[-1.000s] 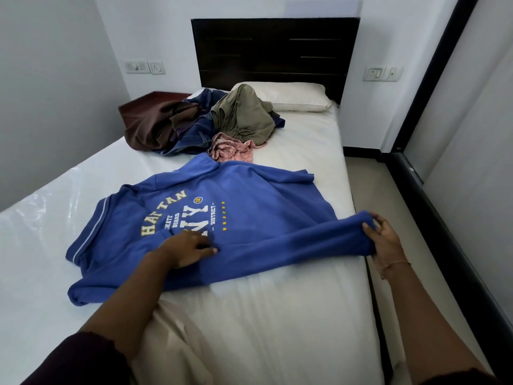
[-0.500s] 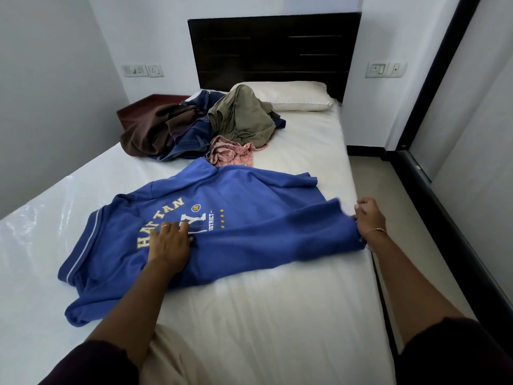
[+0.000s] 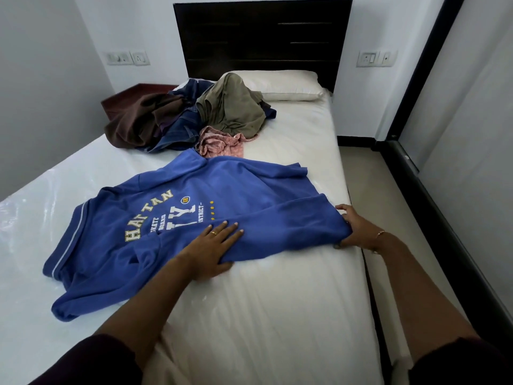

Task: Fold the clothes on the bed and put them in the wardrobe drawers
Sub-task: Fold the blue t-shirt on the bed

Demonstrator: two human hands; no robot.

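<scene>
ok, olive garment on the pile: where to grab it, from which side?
Pinch the raised hump at the top of the olive garment, coming from above on the pillow side. It lies uppermost on the pile, so lifting there should free it without dragging the brown garment or jeans.

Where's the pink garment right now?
In the head view the pink garment lies crumpled mid-bed, just beyond the blue shirt's far edge and at the near foot of the clothes pile, below the olive piece.
</scene>
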